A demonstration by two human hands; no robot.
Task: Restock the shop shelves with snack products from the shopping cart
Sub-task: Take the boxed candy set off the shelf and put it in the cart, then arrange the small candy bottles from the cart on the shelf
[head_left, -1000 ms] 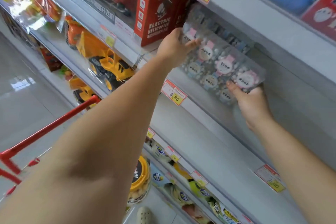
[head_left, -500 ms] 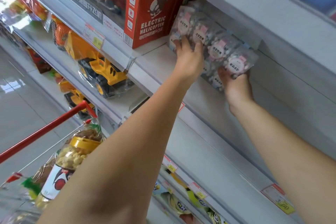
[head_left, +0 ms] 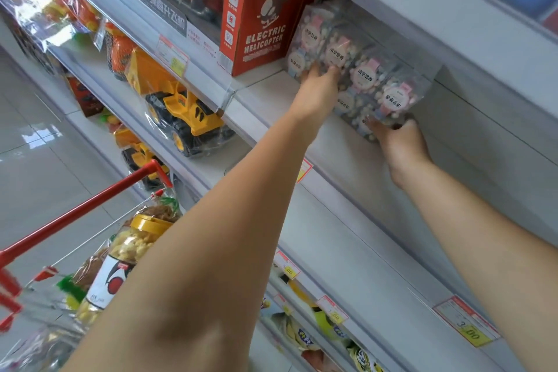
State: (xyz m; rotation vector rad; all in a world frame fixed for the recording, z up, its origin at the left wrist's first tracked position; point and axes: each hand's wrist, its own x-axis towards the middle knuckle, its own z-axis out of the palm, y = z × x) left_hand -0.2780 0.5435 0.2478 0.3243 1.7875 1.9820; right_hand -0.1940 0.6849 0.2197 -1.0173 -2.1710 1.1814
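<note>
On the middle shelf (head_left: 280,100), above a red cart (head_left: 90,208) with more snacks left to unload, the clear candy pack (head_left: 365,72) sits almost placed at the back edge beside a helicopter box (head_left: 256,24), left hand (head_left: 317,93) pressing it flat-fingered, right hand (head_left: 401,145) gripping its lower corner.

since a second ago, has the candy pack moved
Yes. The candy pack has gone deeper onto the shelf, its left end now right beside the red helicopter box.
</note>
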